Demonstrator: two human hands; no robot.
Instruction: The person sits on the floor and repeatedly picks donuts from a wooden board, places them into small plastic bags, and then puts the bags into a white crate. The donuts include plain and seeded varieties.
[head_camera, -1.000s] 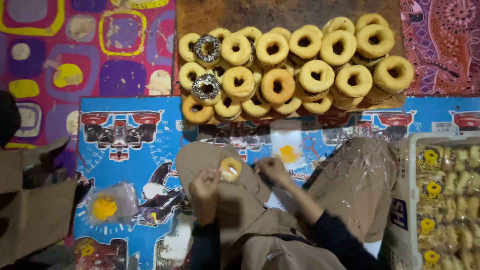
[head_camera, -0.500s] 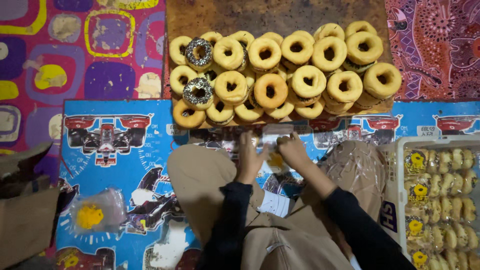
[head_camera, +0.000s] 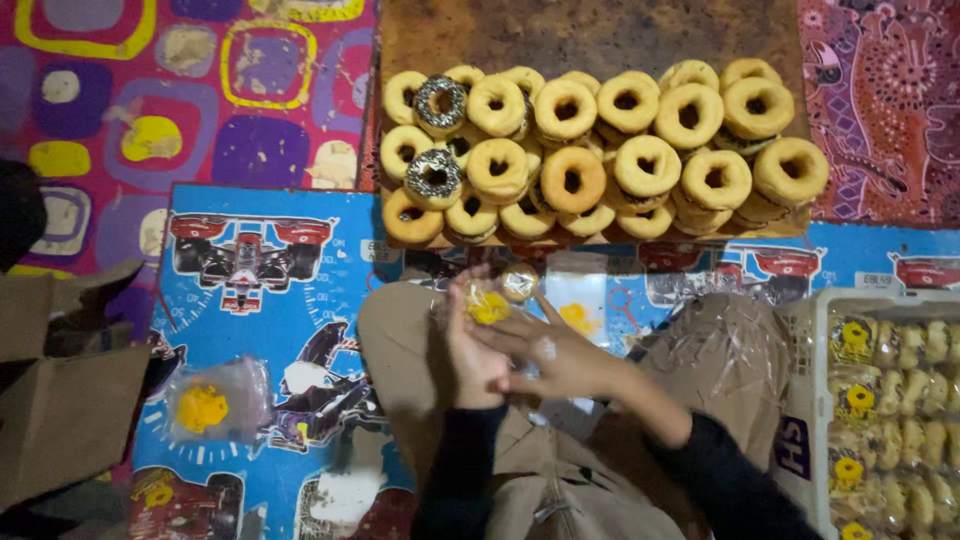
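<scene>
While your forearms in dark sleeves reach forward over your lap, your left hand (head_camera: 470, 350) and right hand (head_camera: 555, 355) meet just above your knees, fingers curled together around a small clear plastic bag (head_camera: 490, 303) with a yellow label; both hands pinch it, and a small round sticker (head_camera: 518, 283) sits at your right fingertips. To your right, a white crate (head_camera: 800, 330) holds packed pastries in rows with yellow labels. To your left, another clear bag (head_camera: 210, 405) lies on the blue mat (head_camera: 260, 330). Further ahead, a wooden board (head_camera: 600, 35) carries stacked ring doughnuts (head_camera: 600, 150), mostly plain, two with dark sprinkles.
</scene>
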